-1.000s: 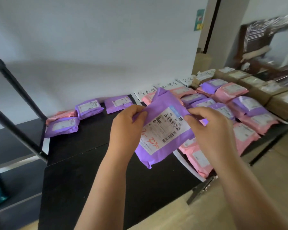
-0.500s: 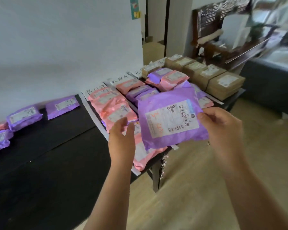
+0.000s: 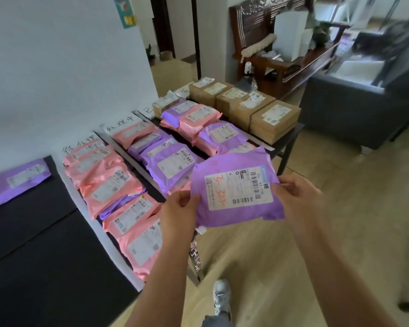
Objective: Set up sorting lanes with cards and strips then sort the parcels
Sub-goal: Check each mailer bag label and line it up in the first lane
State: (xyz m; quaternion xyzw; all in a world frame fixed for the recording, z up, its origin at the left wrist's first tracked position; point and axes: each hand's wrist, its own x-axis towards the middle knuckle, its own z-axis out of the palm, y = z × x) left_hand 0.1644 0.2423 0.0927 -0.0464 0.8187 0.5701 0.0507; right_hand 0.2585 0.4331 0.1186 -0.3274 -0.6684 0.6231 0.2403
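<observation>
I hold a purple parcel (image 3: 236, 187) with a white label and orange handwriting in the air, in front of the table's right end. My left hand (image 3: 178, 208) grips its left edge and my right hand (image 3: 295, 197) pinches its right edge. On the black table (image 3: 40, 244) lie lanes of pink parcels (image 3: 109, 187) and purple parcels (image 3: 172, 164), divided by white strips (image 3: 92, 227). White cards with handwriting (image 3: 80, 147) stand against the wall at the head of each lane. Brown boxes (image 3: 272, 119) fill the far right lane.
A lone purple parcel (image 3: 19, 178) lies on the table at the left. A grey sofa (image 3: 354, 109) and a dark wooden bench (image 3: 281, 60) stand beyond the table. My shoe (image 3: 221, 296) is on the wooden floor below.
The view has swung right along the table. My left hand, off the parcel half a second ago, grips its left edge again, and the parcel has moved right toward the lanes.
</observation>
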